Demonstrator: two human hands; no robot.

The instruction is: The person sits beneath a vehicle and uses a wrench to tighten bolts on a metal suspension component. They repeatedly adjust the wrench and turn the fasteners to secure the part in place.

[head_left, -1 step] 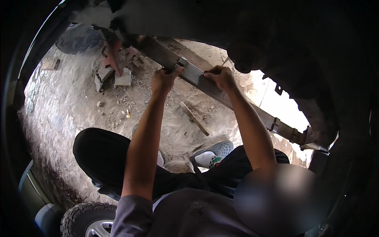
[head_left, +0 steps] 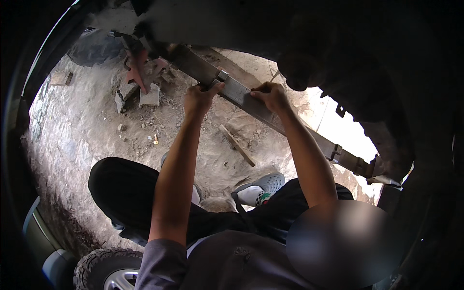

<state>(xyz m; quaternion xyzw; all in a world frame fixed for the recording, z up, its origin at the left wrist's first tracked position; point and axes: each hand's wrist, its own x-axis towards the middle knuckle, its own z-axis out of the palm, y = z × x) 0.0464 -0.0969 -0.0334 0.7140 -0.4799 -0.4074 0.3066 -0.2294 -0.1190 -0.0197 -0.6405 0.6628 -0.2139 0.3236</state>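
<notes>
A long dark metal bar (head_left: 193,63), which looks like a leaf spring, runs diagonally above me, with a small bright clip (head_left: 223,75) on it. Below the clip a grey flat metal piece (head_left: 234,91) lies against the bar. My left hand (head_left: 199,98) is closed on the left end of this piece, its thumb near the clip. At the right end of the piece, my right hand (head_left: 274,98) pinches its edge, fingers curled. Whether either hand also grips the bar behind it I cannot tell.
Dark vehicle underside (head_left: 338,63) surrounds the opening. On the dirt floor (head_left: 96,125) are grey blocks (head_left: 149,96), a wooden stick (head_left: 238,146) and small stones. A reddish metal part (head_left: 137,70) is at upper left. My crossed legs (head_left: 121,188) and a tyre (head_left: 96,266) are below.
</notes>
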